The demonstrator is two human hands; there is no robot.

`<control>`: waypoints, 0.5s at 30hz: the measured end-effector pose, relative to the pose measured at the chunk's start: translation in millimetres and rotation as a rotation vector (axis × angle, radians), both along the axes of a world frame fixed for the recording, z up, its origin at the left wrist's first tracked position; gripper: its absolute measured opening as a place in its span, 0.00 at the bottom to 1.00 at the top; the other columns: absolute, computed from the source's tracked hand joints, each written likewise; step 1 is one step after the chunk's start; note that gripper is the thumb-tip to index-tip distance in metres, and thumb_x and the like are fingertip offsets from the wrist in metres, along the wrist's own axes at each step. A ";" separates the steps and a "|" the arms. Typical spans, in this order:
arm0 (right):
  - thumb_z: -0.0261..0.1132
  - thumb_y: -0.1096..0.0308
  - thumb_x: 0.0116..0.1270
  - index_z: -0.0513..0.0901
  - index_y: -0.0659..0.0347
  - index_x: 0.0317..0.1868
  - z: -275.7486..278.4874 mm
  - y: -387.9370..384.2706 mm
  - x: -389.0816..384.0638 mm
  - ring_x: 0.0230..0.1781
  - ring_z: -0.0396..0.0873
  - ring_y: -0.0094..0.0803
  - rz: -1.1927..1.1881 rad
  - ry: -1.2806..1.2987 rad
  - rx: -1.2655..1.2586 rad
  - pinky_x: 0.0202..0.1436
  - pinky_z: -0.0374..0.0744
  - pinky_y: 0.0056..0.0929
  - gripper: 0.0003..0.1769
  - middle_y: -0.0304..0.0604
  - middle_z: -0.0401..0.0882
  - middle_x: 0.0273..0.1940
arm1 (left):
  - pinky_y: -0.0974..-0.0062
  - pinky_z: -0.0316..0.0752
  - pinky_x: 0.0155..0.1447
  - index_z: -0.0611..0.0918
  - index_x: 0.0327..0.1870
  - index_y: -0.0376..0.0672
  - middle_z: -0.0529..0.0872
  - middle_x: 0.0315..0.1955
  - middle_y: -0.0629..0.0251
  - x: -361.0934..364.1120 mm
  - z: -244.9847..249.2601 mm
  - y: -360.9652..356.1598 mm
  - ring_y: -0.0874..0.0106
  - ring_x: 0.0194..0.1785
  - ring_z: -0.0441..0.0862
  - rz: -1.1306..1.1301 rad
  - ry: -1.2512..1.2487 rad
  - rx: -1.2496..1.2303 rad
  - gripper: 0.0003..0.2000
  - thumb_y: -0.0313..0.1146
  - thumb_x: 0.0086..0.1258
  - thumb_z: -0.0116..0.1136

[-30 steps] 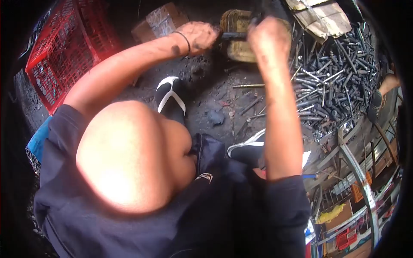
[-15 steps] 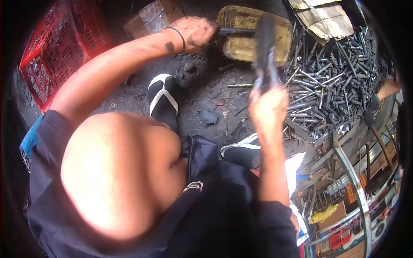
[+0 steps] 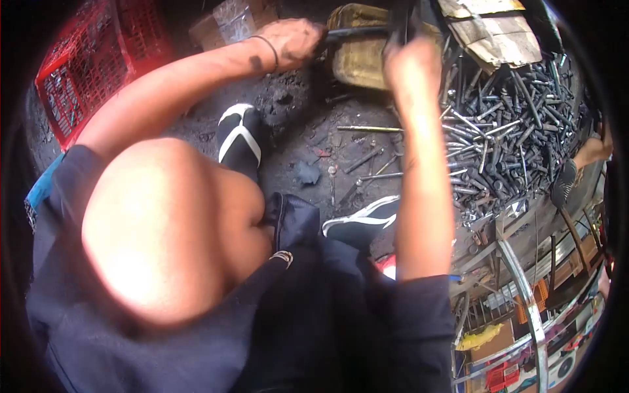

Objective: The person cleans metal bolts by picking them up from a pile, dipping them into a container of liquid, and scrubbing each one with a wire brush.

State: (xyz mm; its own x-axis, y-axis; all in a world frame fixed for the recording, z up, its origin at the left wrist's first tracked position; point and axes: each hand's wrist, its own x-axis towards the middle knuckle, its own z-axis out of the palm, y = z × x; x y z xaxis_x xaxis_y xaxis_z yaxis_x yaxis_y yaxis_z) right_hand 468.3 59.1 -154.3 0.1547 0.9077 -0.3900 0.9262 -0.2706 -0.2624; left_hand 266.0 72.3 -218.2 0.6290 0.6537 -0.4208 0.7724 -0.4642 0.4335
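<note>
My left hand point(image 3: 293, 43), closed, grips one end of a dark metal rod point(image 3: 357, 31) that points to the right. Closed as well, my right hand point(image 3: 414, 64) holds a long dark tool point(image 3: 401, 23) upright at the rod's far end; motion blur hides its kind. Under both, a worn yellow container point(image 3: 359, 69) lies on the ground. To the right of my right hand spreads a big heap of metal bolts point(image 3: 501, 131). A long thin rod point(image 3: 370, 128) lies on the dirt below the container.
At the upper left stands a red plastic crate point(image 3: 82, 82) beside a cardboard box point(image 3: 232, 23). Flattened cardboard point(image 3: 495, 36) covers the heap's back. My sandalled feet rest on the dark ground point(image 3: 295, 144). A metal frame point(image 3: 524, 288) and another person's foot point(image 3: 567, 173) are at the right.
My right hand and the dark tool have moved up, away from my body, to the rod's end. My left hand keeps its hold on the rod. The view has shifted slightly.
</note>
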 end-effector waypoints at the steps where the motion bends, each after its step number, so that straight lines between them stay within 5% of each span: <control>1: 0.54 0.59 0.63 0.76 0.72 0.49 1.2 26.7 10.4 0.33 0.81 0.51 0.074 -0.092 0.015 0.38 0.79 0.43 0.23 0.65 0.79 0.35 | 0.58 0.77 0.43 0.76 0.41 0.41 0.82 0.31 0.49 -2.6 4.2 -0.2 0.55 0.39 0.81 -0.092 -0.010 0.140 0.12 0.34 0.58 0.49; 3: 0.60 0.58 0.60 0.79 0.70 0.40 8.6 32.1 32.8 0.36 0.78 0.55 -0.074 -0.038 0.070 0.43 0.75 0.44 0.20 0.62 0.80 0.34 | 0.57 0.76 0.43 0.74 0.49 0.42 0.82 0.31 0.48 0.9 6.9 -5.2 0.53 0.38 0.81 -0.087 0.040 0.157 0.16 0.32 0.58 0.50; 4: 0.59 0.59 0.61 0.77 0.69 0.47 9.0 30.9 47.1 0.34 0.79 0.54 0.051 -0.037 0.159 0.42 0.75 0.45 0.21 0.61 0.80 0.34 | 0.56 0.75 0.42 0.72 0.53 0.43 0.82 0.31 0.48 0.5 9.9 -3.9 0.52 0.38 0.81 -0.080 0.072 0.168 0.19 0.31 0.58 0.50; 8: 0.54 0.69 0.68 0.61 0.48 0.67 37.2 -56.3 52.3 0.29 0.82 0.38 -0.381 0.554 0.209 0.35 0.79 0.34 0.28 0.54 0.82 0.41 | 0.58 0.75 0.44 0.72 0.54 0.44 0.82 0.34 0.49 0.1 38.2 -0.2 0.54 0.42 0.80 -0.009 0.133 0.060 0.21 0.35 0.57 0.55; 11: 0.54 0.71 0.68 0.60 0.44 0.68 19.3 -108.4 47.1 0.28 0.80 0.29 -0.300 0.503 0.291 0.33 0.77 0.28 0.29 0.50 0.82 0.42 | 0.59 0.74 0.47 0.72 0.55 0.44 0.81 0.36 0.47 -7.1 23.1 5.4 0.53 0.43 0.79 0.051 -0.007 0.012 0.23 0.41 0.59 0.57; 15: 0.59 0.63 0.64 0.68 0.47 0.63 -6.9 -150.5 20.8 0.27 0.81 0.34 -0.281 0.498 0.210 0.35 0.78 0.28 0.26 0.52 0.82 0.35 | 0.59 0.73 0.51 0.70 0.57 0.42 0.81 0.36 0.45 -10.1 8.9 5.6 0.52 0.46 0.78 0.041 -0.016 -0.006 0.24 0.42 0.60 0.55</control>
State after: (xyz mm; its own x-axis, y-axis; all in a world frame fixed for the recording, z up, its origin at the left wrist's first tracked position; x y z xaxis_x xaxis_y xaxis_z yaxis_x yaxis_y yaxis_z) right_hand 489.2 -91.4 -161.1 0.2443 0.9241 -0.2939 0.5794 -0.3822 -0.7199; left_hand 255.8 77.9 -209.4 0.6084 0.6767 -0.4145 0.7836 -0.4297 0.4487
